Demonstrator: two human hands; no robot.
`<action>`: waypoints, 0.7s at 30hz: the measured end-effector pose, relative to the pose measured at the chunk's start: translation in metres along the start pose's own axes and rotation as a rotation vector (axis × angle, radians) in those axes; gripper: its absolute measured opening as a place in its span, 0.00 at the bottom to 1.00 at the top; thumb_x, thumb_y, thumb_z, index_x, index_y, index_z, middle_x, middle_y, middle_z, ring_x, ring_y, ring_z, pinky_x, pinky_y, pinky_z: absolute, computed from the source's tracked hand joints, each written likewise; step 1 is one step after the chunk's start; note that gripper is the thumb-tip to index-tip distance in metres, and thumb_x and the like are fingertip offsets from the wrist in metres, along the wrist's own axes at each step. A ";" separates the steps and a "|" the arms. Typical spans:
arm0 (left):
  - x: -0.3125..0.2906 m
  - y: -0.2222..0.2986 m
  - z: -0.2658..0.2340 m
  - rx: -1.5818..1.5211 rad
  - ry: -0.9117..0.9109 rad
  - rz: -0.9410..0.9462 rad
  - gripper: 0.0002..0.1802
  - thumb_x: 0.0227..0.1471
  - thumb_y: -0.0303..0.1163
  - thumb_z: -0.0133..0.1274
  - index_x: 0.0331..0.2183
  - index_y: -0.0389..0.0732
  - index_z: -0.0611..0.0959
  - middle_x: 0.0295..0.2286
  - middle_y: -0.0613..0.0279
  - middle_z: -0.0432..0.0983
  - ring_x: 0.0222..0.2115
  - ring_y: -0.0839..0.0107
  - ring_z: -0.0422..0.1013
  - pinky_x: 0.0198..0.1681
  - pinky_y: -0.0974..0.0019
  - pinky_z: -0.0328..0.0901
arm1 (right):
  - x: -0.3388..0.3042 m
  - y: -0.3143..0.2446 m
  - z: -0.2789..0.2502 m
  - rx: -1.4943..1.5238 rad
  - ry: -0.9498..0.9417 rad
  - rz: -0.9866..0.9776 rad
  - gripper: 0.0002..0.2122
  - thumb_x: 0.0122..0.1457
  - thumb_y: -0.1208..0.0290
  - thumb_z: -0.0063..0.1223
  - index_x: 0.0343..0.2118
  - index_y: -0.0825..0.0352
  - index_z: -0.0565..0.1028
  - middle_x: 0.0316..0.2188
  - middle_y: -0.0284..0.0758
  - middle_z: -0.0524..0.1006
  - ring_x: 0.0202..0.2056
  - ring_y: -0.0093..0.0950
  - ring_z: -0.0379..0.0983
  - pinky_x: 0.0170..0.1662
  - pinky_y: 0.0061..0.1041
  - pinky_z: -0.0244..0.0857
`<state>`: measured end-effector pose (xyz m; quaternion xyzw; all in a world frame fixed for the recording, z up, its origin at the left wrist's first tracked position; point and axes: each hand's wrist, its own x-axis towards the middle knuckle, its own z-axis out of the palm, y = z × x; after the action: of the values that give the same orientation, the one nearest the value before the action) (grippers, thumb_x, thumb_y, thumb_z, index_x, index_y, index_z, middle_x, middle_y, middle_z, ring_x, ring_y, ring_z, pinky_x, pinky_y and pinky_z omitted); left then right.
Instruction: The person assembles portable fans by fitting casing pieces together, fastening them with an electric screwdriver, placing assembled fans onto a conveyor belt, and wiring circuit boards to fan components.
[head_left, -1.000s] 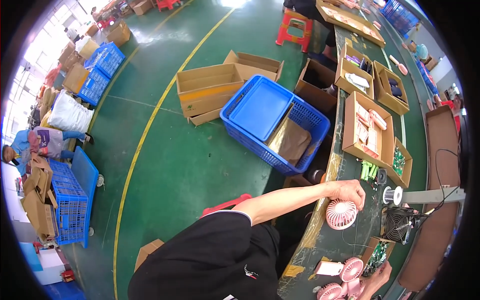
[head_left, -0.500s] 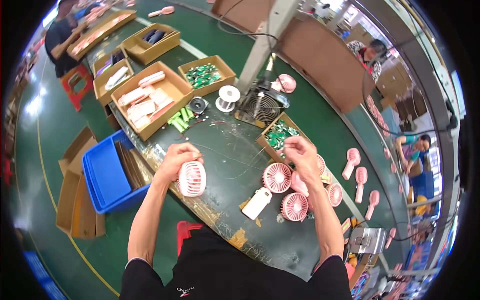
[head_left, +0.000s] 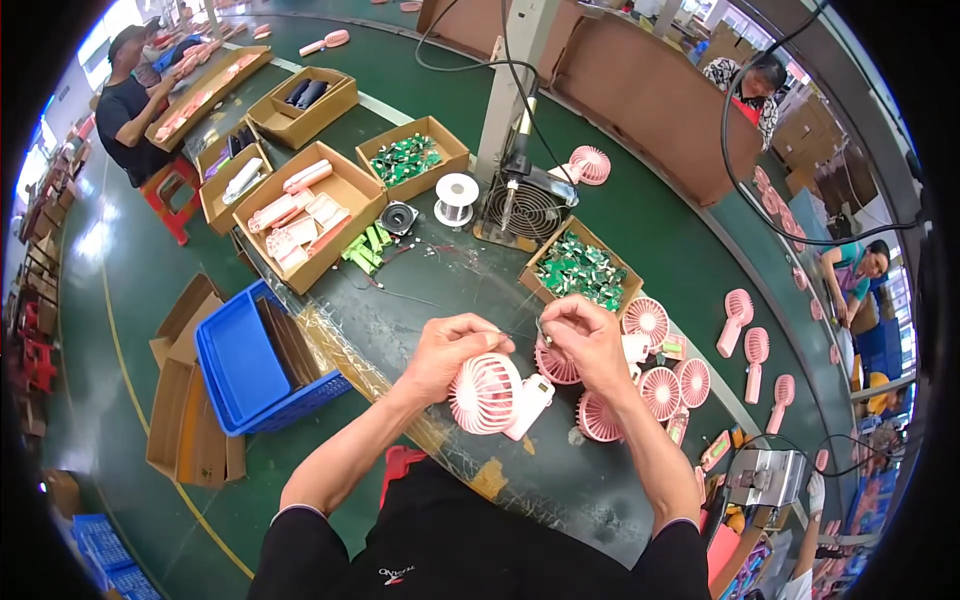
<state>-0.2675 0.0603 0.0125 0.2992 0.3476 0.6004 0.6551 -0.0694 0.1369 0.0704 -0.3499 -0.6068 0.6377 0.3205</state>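
My left hand (head_left: 455, 352) is closed over a pale pink round fan head (head_left: 486, 394), its thumb and fingertips pinched together above the slatted cage. Beside it, my right hand (head_left: 588, 338) pinches something small between thumb and fingertips, too tiny to make out. The two sets of fingertips are close but apart. Partly behind the fan head lies a white-pink handle casing (head_left: 531, 404) on the dark bench. Another pink fan head (head_left: 556, 362) shows beneath my right hand, with more pink fans (head_left: 660, 392) beyond my right wrist.
Green circuit boards fill two cardboard boxes (head_left: 628, 294), (head_left: 447, 158). A larger box (head_left: 366, 208) holds pink casings. Green battery cells (head_left: 368, 250), a solder spool (head_left: 455, 198) and a fan-like fume extractor (head_left: 527, 212) stand behind. At left is a blue crate (head_left: 236, 368); finished-looking fans (head_left: 738, 310) lie right.
My left hand has carried the fan head rightward, in front of the handle casing. My right hand has moved down and left from the circuit-board box, toward my left.
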 end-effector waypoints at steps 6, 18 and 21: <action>0.002 0.003 0.023 0.097 -0.052 0.125 0.07 0.53 0.22 0.50 0.30 0.29 0.81 0.42 0.47 0.74 0.34 0.68 0.75 0.36 0.68 0.72 | -0.005 0.023 -0.008 0.477 -0.025 0.225 0.04 0.60 0.80 0.48 0.38 0.69 0.72 0.27 0.37 0.74 0.23 0.20 0.69 0.19 0.15 0.54; 0.002 0.005 0.028 -0.126 -0.006 -0.121 0.07 0.52 0.24 0.54 0.32 0.29 0.80 0.43 0.43 0.74 0.38 0.61 0.76 0.41 0.61 0.72 | -0.009 0.035 -0.009 0.604 -0.110 0.270 0.05 0.59 0.82 0.48 0.37 0.68 0.69 0.29 0.37 0.73 0.24 0.22 0.70 0.17 0.13 0.53; 0.003 0.004 0.026 -0.150 0.020 -0.206 0.07 0.52 0.25 0.54 0.32 0.30 0.80 0.43 0.43 0.74 0.38 0.60 0.76 0.41 0.60 0.72 | -0.009 0.036 -0.010 0.572 -0.121 0.244 0.05 0.58 0.82 0.48 0.37 0.68 0.69 0.30 0.36 0.73 0.23 0.22 0.71 0.17 0.13 0.54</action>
<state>-0.2480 0.0640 0.0305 0.2061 0.3371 0.5572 0.7304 -0.0555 0.1332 0.0348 -0.2775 -0.3742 0.8358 0.2904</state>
